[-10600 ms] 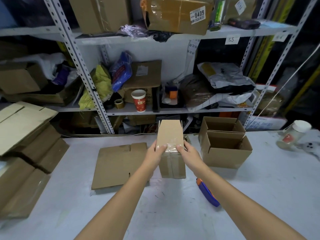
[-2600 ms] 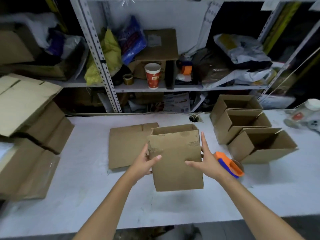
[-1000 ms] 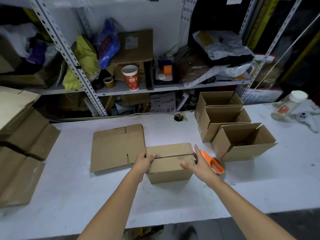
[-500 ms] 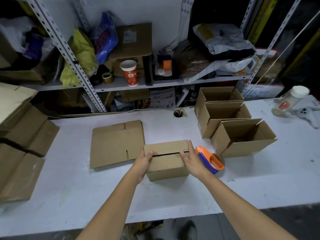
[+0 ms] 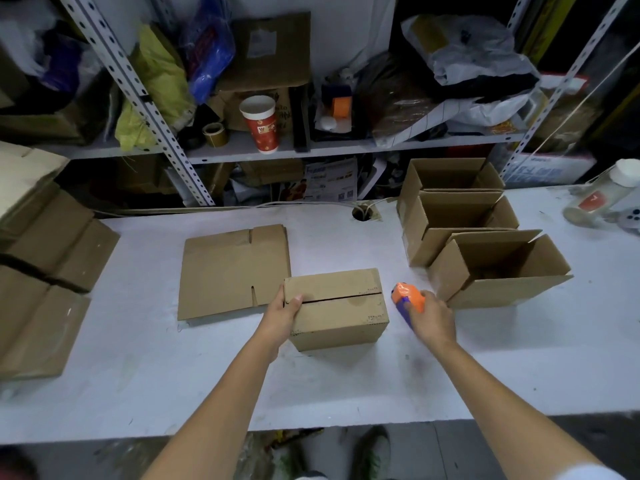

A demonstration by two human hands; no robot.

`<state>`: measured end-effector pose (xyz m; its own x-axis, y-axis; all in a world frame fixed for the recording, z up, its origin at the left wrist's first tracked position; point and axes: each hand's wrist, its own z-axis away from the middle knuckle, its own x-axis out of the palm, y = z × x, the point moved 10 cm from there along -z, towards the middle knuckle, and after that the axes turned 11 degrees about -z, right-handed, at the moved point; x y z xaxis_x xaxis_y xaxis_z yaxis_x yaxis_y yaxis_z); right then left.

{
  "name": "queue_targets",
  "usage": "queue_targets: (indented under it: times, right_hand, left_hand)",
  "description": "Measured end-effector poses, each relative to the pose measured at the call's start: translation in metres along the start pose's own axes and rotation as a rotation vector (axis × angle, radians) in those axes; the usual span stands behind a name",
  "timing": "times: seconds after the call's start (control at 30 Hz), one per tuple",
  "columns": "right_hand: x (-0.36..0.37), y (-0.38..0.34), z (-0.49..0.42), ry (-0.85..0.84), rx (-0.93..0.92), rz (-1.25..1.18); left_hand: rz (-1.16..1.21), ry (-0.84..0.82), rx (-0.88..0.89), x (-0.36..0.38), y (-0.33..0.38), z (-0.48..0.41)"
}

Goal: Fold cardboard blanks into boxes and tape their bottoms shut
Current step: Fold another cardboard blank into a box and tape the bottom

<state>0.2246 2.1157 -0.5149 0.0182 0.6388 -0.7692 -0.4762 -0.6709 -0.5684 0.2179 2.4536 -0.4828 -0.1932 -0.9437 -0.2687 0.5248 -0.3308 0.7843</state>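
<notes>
A folded cardboard box [image 5: 341,311] stands upside down on the white table [image 5: 173,375], its two bottom flaps meeting in an untaped seam on top. My left hand [image 5: 282,315] holds its left end, thumb pressing on the flaps. My right hand [image 5: 431,318] grips the orange and blue tape dispenser [image 5: 407,297] just right of the box. A stack of flat cardboard blanks [image 5: 232,270] lies behind and left of the box.
Three open finished boxes [image 5: 485,268] stand at the right. Bundles of flat cardboard [image 5: 41,258] are piled at the left edge. A clear jar with a white lid [image 5: 602,194] lies at the far right. Metal shelving [image 5: 277,147] full of clutter runs behind the table.
My right hand has left the box's right end and taken hold of the tape dispenser. The left hand stays on the box, which has not moved.
</notes>
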Motion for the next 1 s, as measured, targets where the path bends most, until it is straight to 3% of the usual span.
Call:
queue_targets:
  times: [0.1, 0.3, 0.37, 0.53, 0.7, 0.77, 1.0]
  right_hand:
    - [0.024, 0.006, -0.002, -0.094, -0.003, 0.228]
    - [0.032, 0.007, -0.006, -0.061, -0.001, 0.263]
    - [0.021, 0.007, -0.008, -0.069, -0.01, 0.091]
    - [-0.04, -0.036, 0.016, -0.215, 0.102, -0.832]
    - [-0.088, -0.075, 0.028, -0.357, 0.117, -1.071]
    - [-0.09, -0.095, 0.03, -0.44, 0.084, -1.035]
    - [-0.052, -0.16, 0.042, -0.696, -0.134, -0.447]
  left_hand:
    - [-0.018, 0.008, -0.01, -0.002, 0.0, -0.001]
    - [-0.003, 0.024, -0.056, -0.006, -0.005, 0.001]
    - [-0.005, 0.022, -0.061, -0.005, -0.003, 0.004]
    - [-0.01, -0.025, -0.067, -0.002, 0.001, 0.002]
    - [-0.062, -0.073, -0.066, 0.009, 0.006, -0.005]
    - [-0.084, -0.089, -0.064, 0.016, 0.009, -0.006]
    - [-0.093, -0.089, -0.035, 0.023, 0.022, -0.001]
